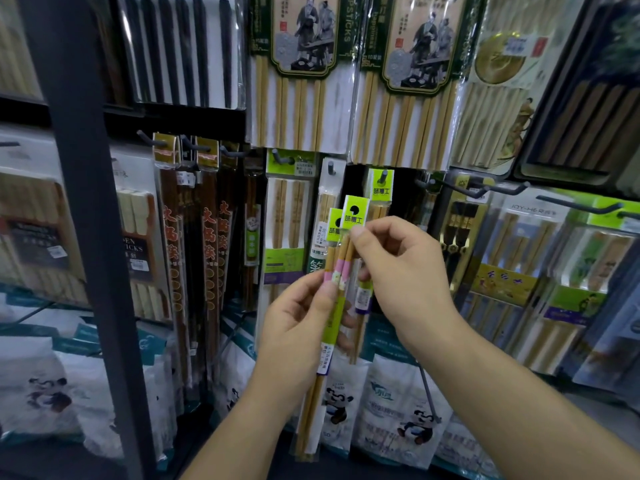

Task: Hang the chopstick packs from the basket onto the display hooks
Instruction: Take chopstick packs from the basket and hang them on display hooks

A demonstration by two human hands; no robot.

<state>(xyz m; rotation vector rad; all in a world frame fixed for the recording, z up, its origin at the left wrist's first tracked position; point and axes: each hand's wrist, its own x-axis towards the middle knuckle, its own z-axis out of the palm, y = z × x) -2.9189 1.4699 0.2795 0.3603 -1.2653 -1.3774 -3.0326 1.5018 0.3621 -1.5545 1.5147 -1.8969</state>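
The left hand (298, 318) grips the chopstick packs (335, 308) just below the display hook (383, 175), while the right hand (398, 268) pinches the front pack (356, 216) near its header and should likely line its hole squarely with that hook.

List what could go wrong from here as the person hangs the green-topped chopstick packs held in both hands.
1. The left hand grips several packs together; as the right hand pinches one free, another may slip and drop.
2. The hooks stand close: the pack could end up on the white pack's hook instead of the hook with the matching green-topped pack.
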